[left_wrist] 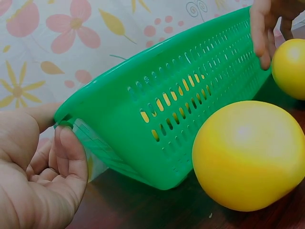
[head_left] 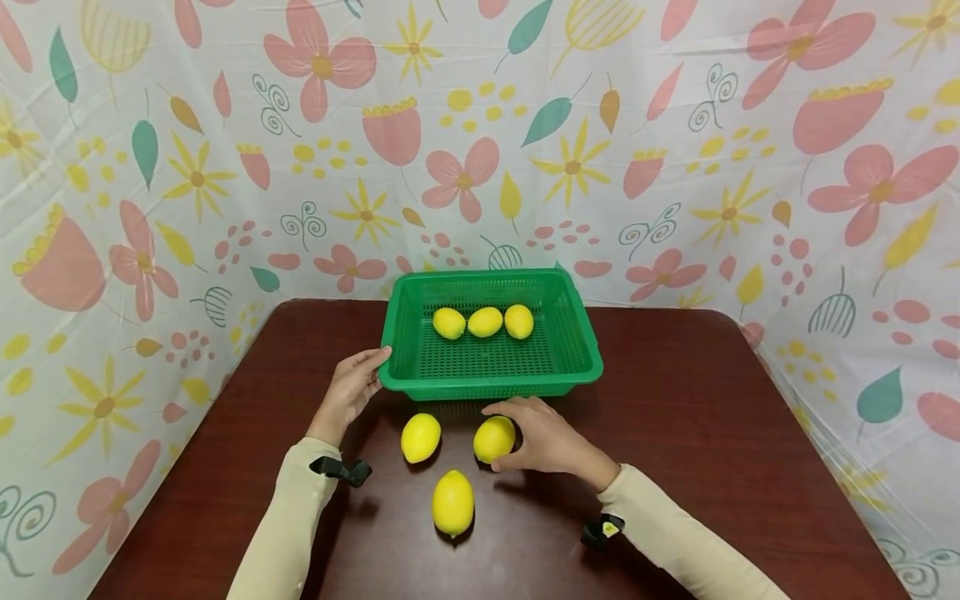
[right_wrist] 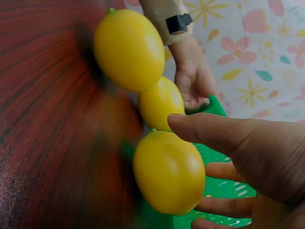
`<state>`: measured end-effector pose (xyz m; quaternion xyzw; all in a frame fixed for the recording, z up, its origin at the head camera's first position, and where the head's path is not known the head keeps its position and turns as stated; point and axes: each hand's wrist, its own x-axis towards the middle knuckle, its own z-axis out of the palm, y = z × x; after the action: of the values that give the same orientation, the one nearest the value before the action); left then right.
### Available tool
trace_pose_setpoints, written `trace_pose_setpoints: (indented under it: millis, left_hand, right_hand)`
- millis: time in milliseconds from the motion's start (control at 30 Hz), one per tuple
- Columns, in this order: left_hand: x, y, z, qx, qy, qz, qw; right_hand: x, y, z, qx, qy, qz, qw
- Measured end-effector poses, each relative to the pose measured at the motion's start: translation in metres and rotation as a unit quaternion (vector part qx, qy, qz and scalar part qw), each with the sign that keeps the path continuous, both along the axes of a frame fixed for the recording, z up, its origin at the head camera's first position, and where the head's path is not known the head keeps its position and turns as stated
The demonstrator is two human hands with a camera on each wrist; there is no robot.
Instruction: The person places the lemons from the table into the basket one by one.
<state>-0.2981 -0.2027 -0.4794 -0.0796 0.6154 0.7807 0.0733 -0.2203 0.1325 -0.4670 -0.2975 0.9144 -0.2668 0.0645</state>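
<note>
My left hand [head_left: 351, 393] pinches the rim of a green plastic basket [head_left: 487, 392] at its near left corner, thumb on top and fingers curled under the edge. Inside lie three yellow lemons, one of them a lemon [head_left: 485, 322] in the middle. In front of the basket, my right hand [head_left: 546, 437] spreads its thumb and fingers around the right-hand lemon [right_wrist: 169, 174], which sits on the table. The right wrist view has the thumb apart from its skin and the fingertips close beside it. Another lemon [head_left: 421, 438] lies to its left, and a third lemon [head_left: 453, 503] nearer me.
The dark red-brown wooden table [head_left: 675, 400] carries the basket near its back edge. A white cloth [head_left: 480, 125] printed with flowers and leaves hangs behind and along both sides. Each wrist wears a black strap, such as the left strap [head_left: 341, 471].
</note>
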Motion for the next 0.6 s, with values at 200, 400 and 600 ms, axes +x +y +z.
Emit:
trace_pose_setpoints:
  millis: [200, 400, 600]
  left_hand:
    - [-0.001, 0.0001, -0.0005, 0.001, 0.001, 0.0, 1.0]
    - [-0.0014, 0.0002, -0.0003, -0.004, -0.001, -0.002, 1.0]
    - [-0.0006, -0.0013, -0.0001, -0.008, -0.002, -0.007, 0.9999]
  right_hand:
    - [-0.0036, -0.0012, -0.0053, 0.012, -0.008, -0.002, 1.0]
    - [-0.0054, -0.0031, -0.006, 0.019, -0.01, 0.013, 1.0]
    - [-0.006, -0.0051, -0.0078, 0.021, -0.015, 0.012, 1.0]
